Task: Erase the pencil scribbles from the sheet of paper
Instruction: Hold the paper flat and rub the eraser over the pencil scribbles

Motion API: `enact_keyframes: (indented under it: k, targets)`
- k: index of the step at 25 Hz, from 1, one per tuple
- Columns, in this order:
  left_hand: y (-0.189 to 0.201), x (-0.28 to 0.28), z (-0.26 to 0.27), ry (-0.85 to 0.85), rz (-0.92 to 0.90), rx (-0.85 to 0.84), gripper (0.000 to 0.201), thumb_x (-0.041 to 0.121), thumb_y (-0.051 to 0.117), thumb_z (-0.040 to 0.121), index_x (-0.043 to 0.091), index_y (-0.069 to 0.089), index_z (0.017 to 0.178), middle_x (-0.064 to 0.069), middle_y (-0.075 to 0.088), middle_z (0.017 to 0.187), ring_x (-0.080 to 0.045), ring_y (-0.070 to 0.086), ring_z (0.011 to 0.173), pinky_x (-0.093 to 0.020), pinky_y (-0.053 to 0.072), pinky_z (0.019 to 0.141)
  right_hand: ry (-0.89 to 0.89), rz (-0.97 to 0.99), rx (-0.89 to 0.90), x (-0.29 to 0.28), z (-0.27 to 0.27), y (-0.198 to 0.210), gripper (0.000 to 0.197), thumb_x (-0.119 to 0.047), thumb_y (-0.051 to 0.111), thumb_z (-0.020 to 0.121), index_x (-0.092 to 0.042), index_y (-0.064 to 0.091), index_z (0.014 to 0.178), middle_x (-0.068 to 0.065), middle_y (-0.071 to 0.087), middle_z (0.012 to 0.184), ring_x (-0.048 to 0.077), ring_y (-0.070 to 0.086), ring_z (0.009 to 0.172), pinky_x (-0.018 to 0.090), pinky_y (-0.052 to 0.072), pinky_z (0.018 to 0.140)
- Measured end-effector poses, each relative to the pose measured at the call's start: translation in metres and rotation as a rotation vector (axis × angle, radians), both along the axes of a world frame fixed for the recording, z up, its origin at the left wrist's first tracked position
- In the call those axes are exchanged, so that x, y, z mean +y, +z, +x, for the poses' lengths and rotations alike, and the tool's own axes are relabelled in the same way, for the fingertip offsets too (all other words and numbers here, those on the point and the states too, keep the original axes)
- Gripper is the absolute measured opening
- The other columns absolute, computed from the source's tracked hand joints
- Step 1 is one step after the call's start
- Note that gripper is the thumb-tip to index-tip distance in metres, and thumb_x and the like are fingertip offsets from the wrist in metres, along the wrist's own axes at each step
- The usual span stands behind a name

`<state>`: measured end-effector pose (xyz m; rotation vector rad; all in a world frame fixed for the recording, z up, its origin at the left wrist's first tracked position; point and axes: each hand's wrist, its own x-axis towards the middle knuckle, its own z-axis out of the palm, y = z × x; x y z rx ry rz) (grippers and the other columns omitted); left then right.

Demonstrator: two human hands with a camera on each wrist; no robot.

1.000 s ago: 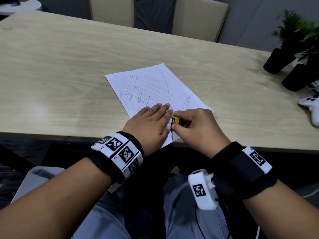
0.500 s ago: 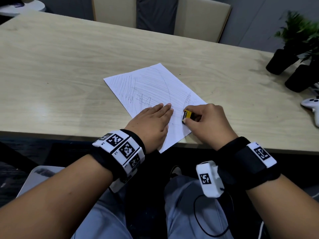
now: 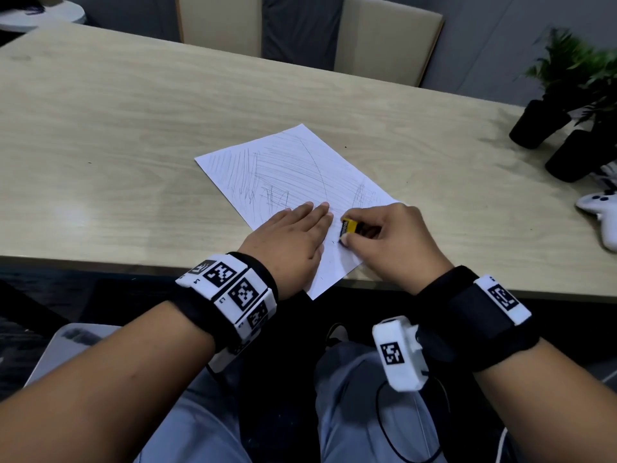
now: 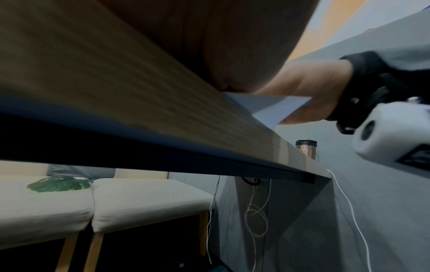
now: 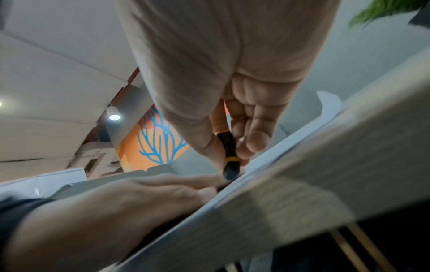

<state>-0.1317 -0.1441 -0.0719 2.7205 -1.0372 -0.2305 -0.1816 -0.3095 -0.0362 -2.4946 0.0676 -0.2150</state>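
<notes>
One sheet (image 3: 293, 175); one eraser (image 3: 348, 226) pinched by right hand (image 3: 390, 243); left hand (image 3: 287, 242) flat, pressing.

A wide stretch of bare tabletop (image 3: 117, 128) lay open to the left of and beyond the sheet of paper (image 3: 283, 168). To the right, two dark plant pots (image 3: 537, 123) and a white game controller (image 3: 601, 212) stood near the tabletop's right end. Chair backs (image 3: 387, 38) lined the far edge.
</notes>
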Motion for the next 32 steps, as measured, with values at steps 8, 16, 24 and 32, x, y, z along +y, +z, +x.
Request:
enact_keyframes:
  k: [8,16,24,32]
  targets:
    - [0.001,0.0,0.0,-0.002,0.003,0.008,0.056,0.03,0.019,0.106,0.022,0.002,0.158,0.009,-0.008,0.164,-0.009,-0.007,0.15,-0.026,-0.004,0.118,0.01,-0.09,-0.031,-0.006,0.002,-0.001,0.011,-0.009,0.065,0.077,-0.007,0.072,0.085,0.011,0.068,0.069,0.023,0.061,0.069,0.032,0.046,0.069]
    - [0.0,0.0,0.0,-0.001,-0.005,0.006,0.056,0.03,0.019,0.105,0.022,0.002,0.158,0.009,-0.007,0.164,-0.009,-0.007,0.15,-0.026,-0.005,0.118,0.071,-0.232,-0.052,-0.007,0.004,-0.003,0.008,-0.012,0.063,0.079,-0.007,0.069,0.082,0.006,0.062,0.063,0.017,0.052,0.064,0.029,0.043,0.07]
    - [-0.001,0.0,-0.001,0.002,-0.011,0.0,0.055,0.029,0.02,0.106,0.022,0.002,0.158,0.009,-0.007,0.164,-0.009,-0.006,0.15,-0.026,-0.005,0.117,0.122,-0.269,-0.054,-0.002,0.005,-0.003,0.006,-0.012,0.06,0.08,-0.009,0.064,0.077,0.0,0.053,0.057,0.014,0.046,0.058,0.024,0.036,0.06]
    - [-0.002,0.0,0.0,0.005,-0.011,0.002,0.055,0.029,0.02,0.105,0.023,0.003,0.158,0.01,-0.007,0.164,-0.009,-0.006,0.15,-0.026,-0.004,0.118,0.128,-0.302,-0.056,-0.001,0.008,-0.001,0.009,-0.012,0.059,0.08,-0.008,0.067,0.081,0.002,0.056,0.06,0.018,0.048,0.061,0.03,0.04,0.063]
